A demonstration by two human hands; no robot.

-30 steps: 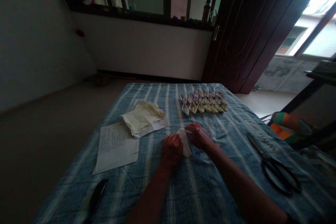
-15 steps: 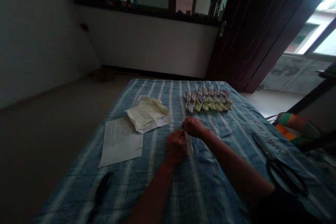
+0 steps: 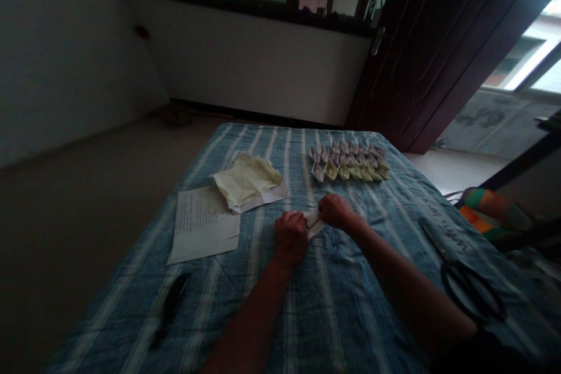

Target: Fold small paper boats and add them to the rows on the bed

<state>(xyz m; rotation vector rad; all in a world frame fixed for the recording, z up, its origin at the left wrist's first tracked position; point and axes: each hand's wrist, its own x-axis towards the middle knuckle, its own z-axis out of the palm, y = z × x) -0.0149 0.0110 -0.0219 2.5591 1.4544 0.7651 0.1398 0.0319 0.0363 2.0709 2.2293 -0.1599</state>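
Between my hands is a small folded piece of white paper (image 3: 314, 224), low over the striped blue cloth. My left hand (image 3: 291, 238) is closed on its left side, fingers curled. At its right end, my right hand (image 3: 336, 211) pinches the edge. Part of the paper is hidden behind the fingers. Just beyond my right hand stand rows of small folded paper boats (image 3: 350, 162), white and purplish at the back, yellowish in front. To the left lie crumpled yellow sheets (image 3: 248, 181) on white paper, overlapping printed sheets (image 3: 204, 225).
Black-handled scissors (image 3: 462, 280) lie at the right of the cloth-covered table (image 3: 272, 339). A dark, slim object (image 3: 170, 310), perhaps a folding knife, rests at the front left. Past the table are a wall (image 3: 245, 64) and a dark door (image 3: 421, 41).
My hands have moved slightly apart, the right one shifting rightward. The folded paper, upright and narrow before, now stretches between them at a slant. The view has tilted a little.
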